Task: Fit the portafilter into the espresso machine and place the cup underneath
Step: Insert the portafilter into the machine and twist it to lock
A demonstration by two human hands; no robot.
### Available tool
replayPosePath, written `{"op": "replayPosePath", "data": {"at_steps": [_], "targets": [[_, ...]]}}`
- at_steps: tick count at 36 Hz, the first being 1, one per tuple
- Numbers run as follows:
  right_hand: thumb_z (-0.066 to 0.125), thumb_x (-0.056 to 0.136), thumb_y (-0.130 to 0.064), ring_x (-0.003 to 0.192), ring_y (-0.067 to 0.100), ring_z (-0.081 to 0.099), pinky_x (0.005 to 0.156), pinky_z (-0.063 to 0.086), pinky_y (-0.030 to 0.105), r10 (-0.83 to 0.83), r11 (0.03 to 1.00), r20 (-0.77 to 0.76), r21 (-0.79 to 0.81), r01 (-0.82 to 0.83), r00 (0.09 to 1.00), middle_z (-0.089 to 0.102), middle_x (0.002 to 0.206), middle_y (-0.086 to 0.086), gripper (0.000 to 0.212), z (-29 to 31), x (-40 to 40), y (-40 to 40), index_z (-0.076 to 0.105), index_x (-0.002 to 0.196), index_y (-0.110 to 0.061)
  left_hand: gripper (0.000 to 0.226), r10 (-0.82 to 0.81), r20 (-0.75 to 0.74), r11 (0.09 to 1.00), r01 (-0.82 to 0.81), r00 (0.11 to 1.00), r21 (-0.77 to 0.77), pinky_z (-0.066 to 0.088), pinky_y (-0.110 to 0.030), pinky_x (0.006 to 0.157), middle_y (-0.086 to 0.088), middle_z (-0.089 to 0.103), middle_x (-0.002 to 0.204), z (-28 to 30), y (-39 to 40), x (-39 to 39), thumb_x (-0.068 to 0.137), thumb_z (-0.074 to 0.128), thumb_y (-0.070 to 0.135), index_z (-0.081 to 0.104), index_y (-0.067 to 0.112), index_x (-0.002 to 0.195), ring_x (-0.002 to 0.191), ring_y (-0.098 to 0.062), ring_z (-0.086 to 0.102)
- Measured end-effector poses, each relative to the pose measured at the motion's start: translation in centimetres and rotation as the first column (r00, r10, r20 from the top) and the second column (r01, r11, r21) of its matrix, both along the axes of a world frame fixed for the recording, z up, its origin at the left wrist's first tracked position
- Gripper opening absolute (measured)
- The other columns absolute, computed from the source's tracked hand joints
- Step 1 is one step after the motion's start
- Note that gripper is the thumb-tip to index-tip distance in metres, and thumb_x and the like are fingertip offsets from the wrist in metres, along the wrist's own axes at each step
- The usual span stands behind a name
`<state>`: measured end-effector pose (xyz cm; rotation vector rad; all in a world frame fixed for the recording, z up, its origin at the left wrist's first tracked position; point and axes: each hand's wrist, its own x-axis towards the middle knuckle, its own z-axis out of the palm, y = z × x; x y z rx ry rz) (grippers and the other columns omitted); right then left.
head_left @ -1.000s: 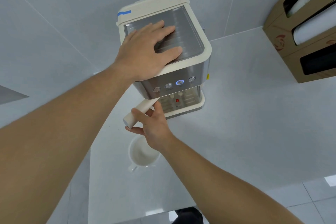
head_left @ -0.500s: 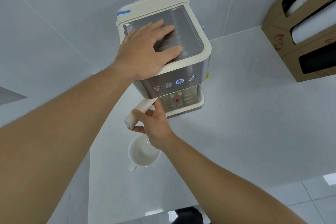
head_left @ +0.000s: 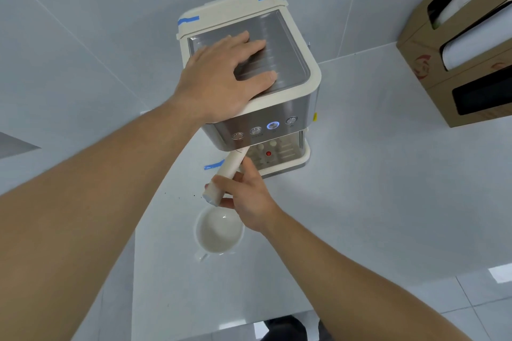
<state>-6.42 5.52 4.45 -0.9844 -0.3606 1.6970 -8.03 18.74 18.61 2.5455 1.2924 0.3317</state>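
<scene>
Change: over the last second we see almost none; handle (head_left: 230,174) keeps its leftward angle, so we judge the portafilter not yet locked.
Right hand (head_left: 243,196): closed around the handle, head hidden under the machine (head_left: 263,108).
Left hand (head_left: 221,77): flat, fingers spread, pressing the machine top.
Cup (head_left: 217,230): empty, on the table (head_left: 374,188) beside the right wrist, not yet under the spout.
Box (head_left: 460,44): holds stacked white cups.

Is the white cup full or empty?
Empty. The cup stands upright on the counter, and its bare white inside shows right to the bottom, with no drink in it.
</scene>
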Motion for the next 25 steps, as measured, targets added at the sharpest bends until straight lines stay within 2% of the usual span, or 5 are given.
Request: {"op": "replayPosePath", "data": {"at_steps": [3, 6, 12, 17, 25], "targets": [[0.060, 0.085, 0.006, 0.077, 0.032, 0.070, 0.075, 0.060, 0.046, 0.012, 1.000, -0.010, 0.003, -0.012, 1.000, 0.057, 0.090, 0.012, 0.045, -0.2, 1.5, -1.0, 0.052, 0.123, -0.019, 0.069, 0.002, -0.003, 1.000, -0.002, 1.000, -0.004, 0.030, -0.049, 0.113, 0.011, 0.047, 0.145, 0.0, 0.1, 0.1, 0.077, 0.040, 0.075, 0.043, 0.045, 0.139, 0.138, -0.016, 0.038], [0.055, 0.081, 0.006, 0.063, 0.030, 0.064, 0.070, 0.059, 0.049, 0.011, 1.000, -0.002, -0.023, -0.011, 1.000, 0.052, 0.087, 0.016, 0.047, -0.5, 2.7, -1.7, 0.053, 0.124, -0.015, 0.069, -0.006, -0.018, 1.000, 0.006, 1.000, 0.001, 0.032, -0.051, 0.111, 0.007, 0.049, 0.144, 0.1, 0.0, 0.1, 0.078, 0.039, 0.076, 0.043, 0.044, 0.139, 0.136, -0.019, 0.040], [0.060, 0.088, -0.001, 0.052, 0.024, 0.055, 0.054, 0.055, 0.040, -0.036, 0.994, 0.148, -0.096, 0.051, 0.988, 0.050, 0.076, 0.013, 0.030, 0.7, 2.3, -1.4, 0.051, 0.116, -0.009, 0.066, 0.000, -0.021, 1.000, 0.000, 1.000, 0.006, 0.017, -0.044, 0.120, 0.010, 0.030, 0.160, 0.5, -0.7, 0.0, 0.084, 0.047, 0.066, 0.038, 0.042, 0.145, 0.148, -0.013, 0.023], [0.054, 0.090, -0.005, 0.051, 0.024, 0.050, 0.044, 0.047, 0.030, -0.022, 0.990, 0.229, -0.130, 0.053, 0.973, 0.049, 0.072, 0.012, 0.024, 1.0, 2.4, -1.4, 0.048, 0.114, -0.006, 0.071, -0.025, -0.065, 1.000, 0.025, 0.998, 0.000, 0.013, -0.046, 0.121, 0.010, 0.025, 0.161, 0.5, -0.6, 0.0, 0.081, 0.039, 0.072, 0.035, 0.043, 0.146, 0.149, -0.013, 0.019], [0.059, 0.088, -0.005, 0.050, 0.025, 0.051, 0.047, 0.047, 0.031, 0.228, 0.973, 0.316, -0.121, -0.199, 0.921, 0.051, 0.067, 0.007, 0.018, 1.4, 6.5, -1.8, 0.049, 0.095, -0.019, 0.067, -0.048, -0.091, 0.999, 0.047, 0.995, -0.018, 0.007, -0.044, 0.122, 0.012, 0.019, 0.163, 0.6, -0.6, -0.2, 0.087, 0.041, 0.068, 0.030, 0.044, 0.148, 0.151, -0.012, 0.011]]}}
